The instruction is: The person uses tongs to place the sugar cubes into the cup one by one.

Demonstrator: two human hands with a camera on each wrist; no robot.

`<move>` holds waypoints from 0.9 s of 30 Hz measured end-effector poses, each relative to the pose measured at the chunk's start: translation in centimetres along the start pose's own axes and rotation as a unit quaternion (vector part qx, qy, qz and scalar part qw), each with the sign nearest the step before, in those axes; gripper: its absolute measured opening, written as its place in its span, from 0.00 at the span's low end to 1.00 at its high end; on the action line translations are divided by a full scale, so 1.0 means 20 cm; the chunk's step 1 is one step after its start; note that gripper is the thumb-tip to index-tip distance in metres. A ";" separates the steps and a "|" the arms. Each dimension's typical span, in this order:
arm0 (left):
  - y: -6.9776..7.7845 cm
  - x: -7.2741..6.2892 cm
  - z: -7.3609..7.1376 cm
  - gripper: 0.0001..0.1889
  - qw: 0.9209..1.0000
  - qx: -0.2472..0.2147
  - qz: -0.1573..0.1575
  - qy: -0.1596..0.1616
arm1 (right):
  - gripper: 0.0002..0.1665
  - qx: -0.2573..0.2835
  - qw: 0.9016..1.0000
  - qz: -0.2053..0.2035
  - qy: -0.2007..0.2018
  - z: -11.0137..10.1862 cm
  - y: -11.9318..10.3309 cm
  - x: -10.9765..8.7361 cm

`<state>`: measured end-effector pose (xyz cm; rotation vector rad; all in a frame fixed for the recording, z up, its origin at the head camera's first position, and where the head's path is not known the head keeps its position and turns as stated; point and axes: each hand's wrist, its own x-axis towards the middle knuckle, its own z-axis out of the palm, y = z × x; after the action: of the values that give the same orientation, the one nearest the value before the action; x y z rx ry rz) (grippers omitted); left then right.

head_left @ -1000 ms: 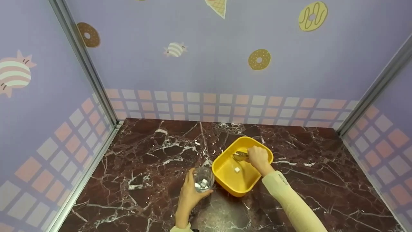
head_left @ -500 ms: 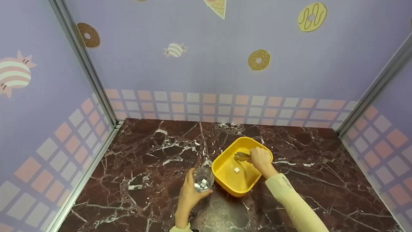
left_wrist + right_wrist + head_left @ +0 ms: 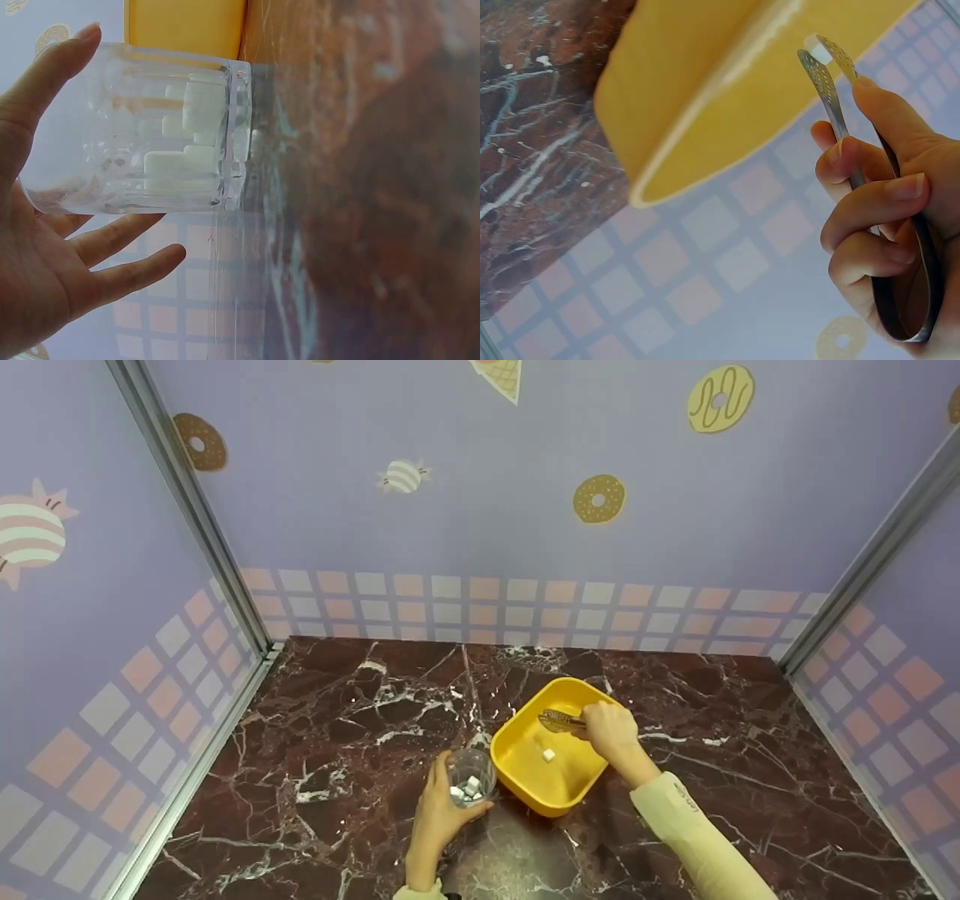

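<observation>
My right hand [image 3: 611,731] grips metal tongs [image 3: 840,124] with perforated tips, fingers wrapped round both arms. A white cube [image 3: 817,51] sits between the tips in the right wrist view. In the head view the tongs are over the yellow tub [image 3: 517,786], where another white cube [image 3: 548,755] lies on the bottom. My left hand [image 3: 436,817] holds a clear cup [image 3: 112,135] between thumb and fingers, beside the tub's left side. Several white cubes [image 3: 202,109] rest at the bottom of the cup, which stands upright on the tabletop.
The dark red marble-patterned tabletop [image 3: 360,765] stretches to both sides. A lilac back wall [image 3: 480,510] with printed sweets and side panels with metal corner posts [image 3: 199,506] enclose it.
The tongs have lifted from the tub's bottom, and my right hand has shifted slightly right. My left hand stays at the cup with little movement.
</observation>
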<state>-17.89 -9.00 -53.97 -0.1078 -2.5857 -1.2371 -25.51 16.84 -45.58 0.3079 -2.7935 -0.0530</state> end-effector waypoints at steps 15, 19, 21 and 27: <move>0.00 0.00 0.00 0.53 1.000 0.006 -0.020 -0.009 | 0.14 0.051 0.998 -0.038 0.012 -0.23 -0.16 -0.10; 0.00 0.00 0.00 0.53 1.000 0.003 -0.017 -0.009 | 0.14 0.063 0.997 -0.052 0.015 -0.27 -0.21 -0.13; 0.00 0.00 0.00 0.53 1.000 0.002 -0.014 -0.007 | 0.14 0.068 0.996 -0.061 0.019 -0.28 -0.23 -0.14; 0.00 0.00 0.00 0.52 1.000 0.007 -0.005 -0.008 | 0.16 0.075 0.993 -0.083 0.037 -0.30 -0.29 -0.17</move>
<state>-17.98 -8.98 -54.02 -0.1037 -2.6111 -1.2255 -19.21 11.94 -41.41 0.5674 -2.6978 0.1279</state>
